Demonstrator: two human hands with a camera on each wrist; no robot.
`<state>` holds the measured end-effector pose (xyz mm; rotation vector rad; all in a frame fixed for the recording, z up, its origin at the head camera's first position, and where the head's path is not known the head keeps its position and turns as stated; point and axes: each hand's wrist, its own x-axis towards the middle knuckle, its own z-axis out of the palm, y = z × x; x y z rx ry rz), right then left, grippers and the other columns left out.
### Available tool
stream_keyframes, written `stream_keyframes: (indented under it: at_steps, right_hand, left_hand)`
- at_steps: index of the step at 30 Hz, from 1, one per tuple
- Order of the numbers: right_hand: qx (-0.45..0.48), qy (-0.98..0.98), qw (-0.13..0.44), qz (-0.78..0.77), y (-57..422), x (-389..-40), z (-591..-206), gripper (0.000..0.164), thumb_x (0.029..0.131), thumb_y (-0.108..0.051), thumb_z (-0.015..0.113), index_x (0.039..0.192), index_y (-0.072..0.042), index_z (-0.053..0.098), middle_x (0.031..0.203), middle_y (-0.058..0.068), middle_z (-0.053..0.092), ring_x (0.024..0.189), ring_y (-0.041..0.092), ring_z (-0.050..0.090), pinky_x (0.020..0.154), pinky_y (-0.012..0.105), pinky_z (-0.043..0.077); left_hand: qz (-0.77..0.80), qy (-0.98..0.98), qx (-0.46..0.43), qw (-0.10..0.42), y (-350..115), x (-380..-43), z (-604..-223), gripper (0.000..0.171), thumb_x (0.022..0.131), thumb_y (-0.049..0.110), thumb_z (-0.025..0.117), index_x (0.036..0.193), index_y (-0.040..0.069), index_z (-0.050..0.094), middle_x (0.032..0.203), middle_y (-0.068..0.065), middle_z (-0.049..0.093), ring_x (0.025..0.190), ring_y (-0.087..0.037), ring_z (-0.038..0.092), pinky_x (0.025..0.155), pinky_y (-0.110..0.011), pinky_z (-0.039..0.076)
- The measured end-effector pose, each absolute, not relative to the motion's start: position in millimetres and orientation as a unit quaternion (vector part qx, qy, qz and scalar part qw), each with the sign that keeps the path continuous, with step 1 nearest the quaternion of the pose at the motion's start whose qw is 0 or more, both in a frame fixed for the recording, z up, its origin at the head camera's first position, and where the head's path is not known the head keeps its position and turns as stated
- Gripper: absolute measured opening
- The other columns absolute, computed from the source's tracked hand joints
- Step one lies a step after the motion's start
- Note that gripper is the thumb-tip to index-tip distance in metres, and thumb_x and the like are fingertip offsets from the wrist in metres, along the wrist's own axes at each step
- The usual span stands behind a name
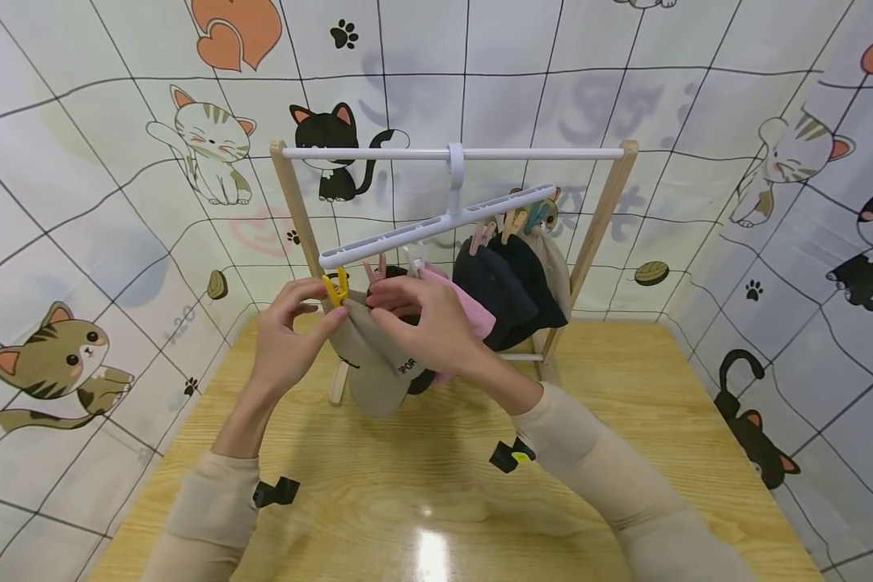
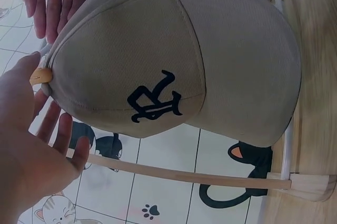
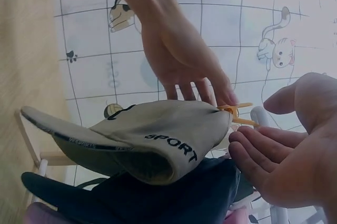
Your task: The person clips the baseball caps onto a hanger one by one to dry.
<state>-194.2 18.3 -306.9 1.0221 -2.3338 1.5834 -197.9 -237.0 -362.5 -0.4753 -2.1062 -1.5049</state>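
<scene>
A beige cap with dark lettering hangs by its strap end from a yellow clothespin below the low left end of a white hanger. My left hand pinches the clothespin where it meets the cap, its other fingers loosely bent. To the right, my right hand faces the clothespin, thumb apart from fairly straight fingers that lie close to the cap's top. In the left wrist view the cap shows a dark emblem on its crown.
The hanger tilts on the white rail of a wooden rack. Dark caps, a pink cloth piece and another beige cap hang from pink and pale-orange clothespins. The rack stands on a wooden table before a cat-print backdrop.
</scene>
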Motion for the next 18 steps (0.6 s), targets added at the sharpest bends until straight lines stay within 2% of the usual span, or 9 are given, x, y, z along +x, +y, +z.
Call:
stream_keyframes:
  at_steps: [3, 9, 11, 15, 18]
  right_hand:
    - [0.349, -0.778, 0.078, 0.517, 28, -188, -314, 0.033, 0.106, -0.014, 0.076, 0.136, 0.0, 0.077, 0.127, 0.013, 0.083, 0.11, 0.024, 0.082, 0.102, 0.038, 0.067]
    - [0.371, -0.782, 0.092, 0.492, 51, -178, -333, 0.03, 0.104, -0.009, 0.077, 0.133, 0.0, 0.079, 0.128, 0.015, 0.083, 0.108, 0.025, 0.081, 0.099, 0.047, 0.067]
    - [0.382, -0.776, 0.105, 0.49, 60, -175, -341, 0.028, 0.103, -0.007, 0.077, 0.13, 0.0, 0.08, 0.127, 0.016, 0.084, 0.107, 0.024, 0.081, 0.094, 0.045, 0.069]
    - [0.408, -0.758, 0.144, 0.488, 75, -170, -354, 0.024, 0.101, -0.003, 0.077, 0.125, 0.001, 0.081, 0.123, 0.015, 0.084, 0.102, 0.022, 0.08, 0.085, 0.038, 0.069]
    - [0.418, -0.753, 0.175, 0.477, 85, -166, -362, 0.024, 0.1, 0.0, 0.078, 0.124, 0.0, 0.081, 0.121, 0.014, 0.085, 0.1, 0.022, 0.08, 0.086, 0.037, 0.068]
  left_hand:
    - [-0.551, -0.776, -0.163, 0.261, -233, -199, -363, 0.032, 0.1, 0.008, 0.086, 0.131, 0.008, 0.08, 0.134, -0.003, 0.073, 0.126, -0.008, 0.064, 0.11, -0.031, 0.049]
    - [-0.545, -0.772, -0.15, 0.29, -229, -203, -363, 0.034, 0.097, 0.011, 0.089, 0.129, 0.006, 0.08, 0.13, 0.006, 0.073, 0.125, -0.006, 0.065, 0.11, -0.036, 0.051]
    - [-0.543, -0.772, -0.143, 0.297, -228, -204, -363, 0.035, 0.096, 0.011, 0.09, 0.129, 0.004, 0.08, 0.128, 0.009, 0.073, 0.124, -0.005, 0.065, 0.109, -0.035, 0.052]
    - [-0.546, -0.771, -0.133, 0.3, -228, -206, -364, 0.035, 0.097, 0.012, 0.09, 0.129, 0.002, 0.08, 0.129, 0.003, 0.074, 0.123, -0.005, 0.066, 0.108, -0.035, 0.054]
    - [-0.55, -0.768, -0.131, 0.3, -228, -207, -364, 0.034, 0.098, 0.012, 0.089, 0.129, 0.004, 0.08, 0.13, -0.004, 0.075, 0.123, -0.005, 0.067, 0.109, -0.036, 0.055]
